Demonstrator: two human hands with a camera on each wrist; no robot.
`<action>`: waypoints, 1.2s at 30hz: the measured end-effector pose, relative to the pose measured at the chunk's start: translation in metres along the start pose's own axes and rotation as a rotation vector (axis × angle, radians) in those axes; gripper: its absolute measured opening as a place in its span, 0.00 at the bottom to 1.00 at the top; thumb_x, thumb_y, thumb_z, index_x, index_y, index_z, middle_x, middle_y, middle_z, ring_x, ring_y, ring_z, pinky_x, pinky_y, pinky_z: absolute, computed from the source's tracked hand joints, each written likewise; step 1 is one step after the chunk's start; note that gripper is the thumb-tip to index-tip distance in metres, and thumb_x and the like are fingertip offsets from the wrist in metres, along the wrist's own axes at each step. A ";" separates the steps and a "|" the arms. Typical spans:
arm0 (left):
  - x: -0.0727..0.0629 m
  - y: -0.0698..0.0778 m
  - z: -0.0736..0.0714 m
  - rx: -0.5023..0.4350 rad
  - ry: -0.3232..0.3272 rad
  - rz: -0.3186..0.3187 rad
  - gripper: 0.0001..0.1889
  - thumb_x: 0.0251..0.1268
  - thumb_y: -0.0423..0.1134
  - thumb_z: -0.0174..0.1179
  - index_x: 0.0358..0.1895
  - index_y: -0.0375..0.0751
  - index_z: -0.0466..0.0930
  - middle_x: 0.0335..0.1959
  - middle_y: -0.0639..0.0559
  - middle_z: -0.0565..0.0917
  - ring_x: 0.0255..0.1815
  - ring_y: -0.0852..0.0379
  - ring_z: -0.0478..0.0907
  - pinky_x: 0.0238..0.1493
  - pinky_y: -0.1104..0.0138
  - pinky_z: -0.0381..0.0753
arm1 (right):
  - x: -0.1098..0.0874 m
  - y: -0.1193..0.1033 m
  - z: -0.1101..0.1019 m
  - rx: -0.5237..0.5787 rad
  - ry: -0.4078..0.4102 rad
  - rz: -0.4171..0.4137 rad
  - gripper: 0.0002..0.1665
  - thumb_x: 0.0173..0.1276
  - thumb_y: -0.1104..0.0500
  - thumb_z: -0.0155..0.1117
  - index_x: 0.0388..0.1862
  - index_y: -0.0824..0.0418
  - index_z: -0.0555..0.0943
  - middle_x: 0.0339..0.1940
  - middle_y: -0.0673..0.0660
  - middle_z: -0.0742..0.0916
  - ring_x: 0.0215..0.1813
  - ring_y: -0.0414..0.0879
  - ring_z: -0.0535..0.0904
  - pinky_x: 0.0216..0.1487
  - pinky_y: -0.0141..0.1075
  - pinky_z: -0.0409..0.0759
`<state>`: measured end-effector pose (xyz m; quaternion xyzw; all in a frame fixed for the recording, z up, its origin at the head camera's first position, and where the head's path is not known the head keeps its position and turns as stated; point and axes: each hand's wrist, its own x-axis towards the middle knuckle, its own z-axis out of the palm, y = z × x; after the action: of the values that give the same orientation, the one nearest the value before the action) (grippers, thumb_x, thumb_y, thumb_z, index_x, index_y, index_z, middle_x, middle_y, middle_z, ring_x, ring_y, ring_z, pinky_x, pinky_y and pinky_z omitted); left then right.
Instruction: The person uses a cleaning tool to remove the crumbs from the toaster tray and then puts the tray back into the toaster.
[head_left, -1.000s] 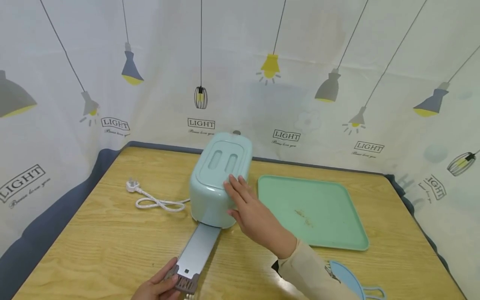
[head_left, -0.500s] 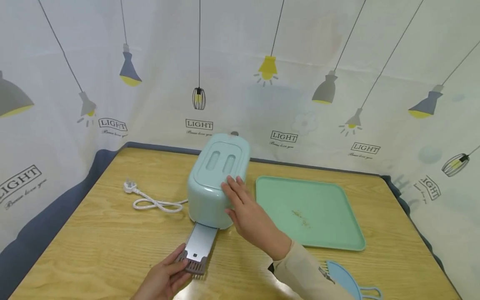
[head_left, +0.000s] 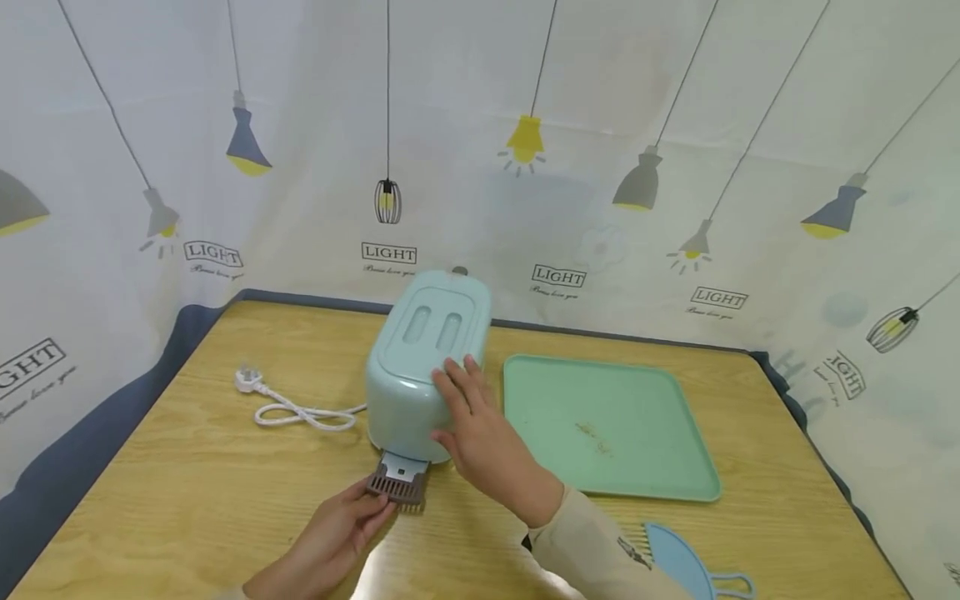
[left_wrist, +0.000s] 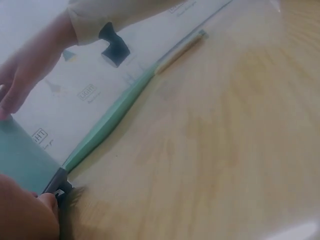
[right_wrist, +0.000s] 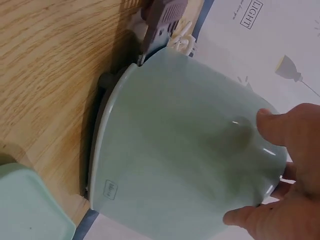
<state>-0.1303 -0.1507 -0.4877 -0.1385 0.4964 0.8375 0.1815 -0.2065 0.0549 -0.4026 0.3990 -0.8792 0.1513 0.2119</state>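
A pale mint toaster [head_left: 408, 408] with its top lid on stands near the middle of the table. Its crumb tray [head_left: 397, 483], a metal plate with a slotted brown handle, sticks out a short way from the base at the near end. My left hand [head_left: 341, 529] pinches that handle between thumb and fingers. Spread over the near right top edge, my right hand [head_left: 487, 446] rests on the toaster with fingers extended. In the right wrist view, its fingertips touch the shell [right_wrist: 170, 140], and the brown handle [right_wrist: 167, 15] shows at the base.
Right of the toaster lies a green tray [head_left: 675, 433] with some brown crumbs [head_left: 592, 437] on it. A blue brush [head_left: 678, 558] with a looped handle is at the front right, partly behind the right sleeve. The white cord with its plug [head_left: 247, 379] lies coiled on the left.
My left hand has pushed the crumb tray away from me, most of the way into the toaster's base. My right hand has stayed on the toaster.
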 end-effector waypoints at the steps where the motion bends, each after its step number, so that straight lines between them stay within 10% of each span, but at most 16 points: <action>1: 0.003 0.001 0.001 -0.006 -0.002 0.002 0.33 0.73 0.26 0.44 0.73 0.21 0.38 0.74 0.26 0.49 0.49 0.68 0.79 0.62 0.75 0.75 | 0.000 0.000 0.001 -0.012 0.013 -0.007 0.42 0.65 0.53 0.66 0.71 0.66 0.59 0.69 0.67 0.69 0.74 0.65 0.59 0.72 0.51 0.68; 15: 0.039 0.001 0.012 0.014 0.076 0.072 0.28 0.73 0.24 0.39 0.70 0.15 0.42 0.69 0.23 0.57 0.44 0.68 0.79 0.57 0.77 0.78 | 0.010 0.002 0.006 -0.122 0.041 -0.029 0.35 0.67 0.50 0.63 0.68 0.64 0.66 0.65 0.65 0.74 0.70 0.64 0.65 0.68 0.49 0.73; 22: 0.045 0.002 0.013 0.037 0.131 0.091 0.26 0.72 0.23 0.38 0.67 0.11 0.45 0.51 0.41 0.70 0.39 0.69 0.79 0.50 0.79 0.80 | 0.013 -0.005 -0.001 -0.205 0.024 -0.074 0.32 0.70 0.49 0.60 0.66 0.66 0.69 0.66 0.65 0.76 0.69 0.63 0.69 0.70 0.47 0.72; 36: 0.053 0.007 0.019 0.030 0.078 0.084 0.25 0.72 0.22 0.38 0.67 0.11 0.44 0.64 0.26 0.64 0.42 0.67 0.81 0.56 0.79 0.77 | 0.014 0.002 -0.008 -0.121 0.029 -0.057 0.29 0.70 0.54 0.60 0.64 0.67 0.70 0.64 0.65 0.77 0.69 0.62 0.69 0.72 0.48 0.68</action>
<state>-0.1820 -0.1285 -0.4954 -0.1475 0.5208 0.8309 0.1287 -0.2143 0.0503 -0.3887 0.4082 -0.8719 0.0973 0.2525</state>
